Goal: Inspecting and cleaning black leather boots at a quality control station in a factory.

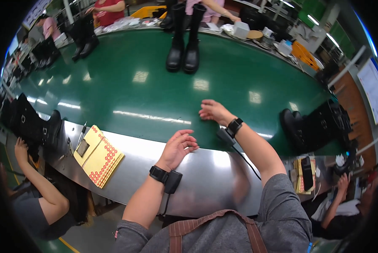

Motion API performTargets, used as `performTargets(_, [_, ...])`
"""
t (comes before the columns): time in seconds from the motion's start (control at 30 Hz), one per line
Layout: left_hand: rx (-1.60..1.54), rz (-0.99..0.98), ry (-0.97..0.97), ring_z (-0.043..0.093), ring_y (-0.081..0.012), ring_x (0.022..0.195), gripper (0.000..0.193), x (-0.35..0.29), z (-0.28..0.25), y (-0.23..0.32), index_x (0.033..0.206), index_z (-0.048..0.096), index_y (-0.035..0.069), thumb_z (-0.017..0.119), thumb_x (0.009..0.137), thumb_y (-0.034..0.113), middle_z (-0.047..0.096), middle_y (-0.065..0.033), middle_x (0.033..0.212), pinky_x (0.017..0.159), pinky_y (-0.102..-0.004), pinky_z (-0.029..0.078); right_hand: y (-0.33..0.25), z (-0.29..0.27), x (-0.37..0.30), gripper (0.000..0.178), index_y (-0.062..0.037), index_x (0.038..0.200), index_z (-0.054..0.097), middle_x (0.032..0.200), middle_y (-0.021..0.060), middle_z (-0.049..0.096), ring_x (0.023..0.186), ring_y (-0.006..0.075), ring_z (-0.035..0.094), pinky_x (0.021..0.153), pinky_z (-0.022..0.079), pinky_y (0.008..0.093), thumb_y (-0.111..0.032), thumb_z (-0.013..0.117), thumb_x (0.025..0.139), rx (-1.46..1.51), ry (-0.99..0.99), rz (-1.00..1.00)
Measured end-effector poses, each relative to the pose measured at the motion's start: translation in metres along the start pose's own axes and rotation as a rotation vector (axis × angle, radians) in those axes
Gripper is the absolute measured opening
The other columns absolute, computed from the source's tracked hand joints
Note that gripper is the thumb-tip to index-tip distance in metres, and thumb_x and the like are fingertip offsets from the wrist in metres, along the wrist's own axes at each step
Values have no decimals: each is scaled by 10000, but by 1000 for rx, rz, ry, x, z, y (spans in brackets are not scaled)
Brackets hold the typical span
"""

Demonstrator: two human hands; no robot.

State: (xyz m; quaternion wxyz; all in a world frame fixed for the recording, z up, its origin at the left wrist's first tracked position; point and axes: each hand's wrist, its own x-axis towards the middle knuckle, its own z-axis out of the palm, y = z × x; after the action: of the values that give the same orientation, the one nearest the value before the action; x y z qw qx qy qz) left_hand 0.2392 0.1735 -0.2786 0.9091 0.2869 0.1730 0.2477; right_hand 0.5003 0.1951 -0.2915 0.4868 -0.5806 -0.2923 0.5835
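My left hand [179,148] hovers over the steel ledge close to the green belt, its fingers loosely bent and apart, with nothing in it. Farther forward and to the right, my right hand [214,112] is above the green belt [125,95], also without anything in it, fingers slightly curled. Each wrist wears a black band with a small cabled box. Straight ahead, a pair of tall black boots [183,55] stands upright on the belt, beyond the reach of both hands.
On the steel ledge [197,185] to my left lies a yellow sheet stack with red circles [104,158], pliers [70,146] beside it. Black buckled boots [39,128] stand at left; others [315,126] lie at right. Co-workers sit on both sides and across.
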Motion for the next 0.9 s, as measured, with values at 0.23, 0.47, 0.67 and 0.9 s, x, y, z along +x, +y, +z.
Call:
performTargets(0.23, [36, 42, -15, 611, -234, 883, 313, 1, -8, -4, 1222, 466, 38, 499, 954, 195, 617, -124, 955, 863, -423, 504, -12, -40, -236, 348, -29, 1085, 629, 955, 127, 674, 850, 223, 661, 740, 506, 352, -304, 614, 872, -996, 3, -278])
performTargets(0.47, [49, 41, 20, 590, -230, 916, 340, 1, -18, -5, 1260, 452, 50, 483, 961, 209, 586, -114, 983, 901, -420, 485, -121, -112, -411, 454, -126, 1070, 628, 1064, 100, 600, 1031, 297, 543, 884, 437, 410, -350, 752, 695, -1576, 1200, -790])
performTargets(0.67, [70, 56, 26, 581, -227, 926, 343, 3, -13, -8, 1266, 441, 47, 480, 962, 202, 581, -114, 990, 910, -418, 482, -149, -255, -432, 704, -157, 1164, 647, 1310, 194, 501, 1200, 351, 481, 947, 429, 445, -629, 714, 646, -1546, 1082, 4])
performTargets(0.9, [77, 79, 32, 582, -221, 926, 338, 2, -16, -7, 1260, 439, 45, 495, 961, 190, 586, -114, 988, 917, -407, 487, -180, -266, -418, 679, -51, 1013, 705, 915, 153, 684, 884, 274, 661, 755, 522, 377, -604, 751, 620, -1377, 841, 236])
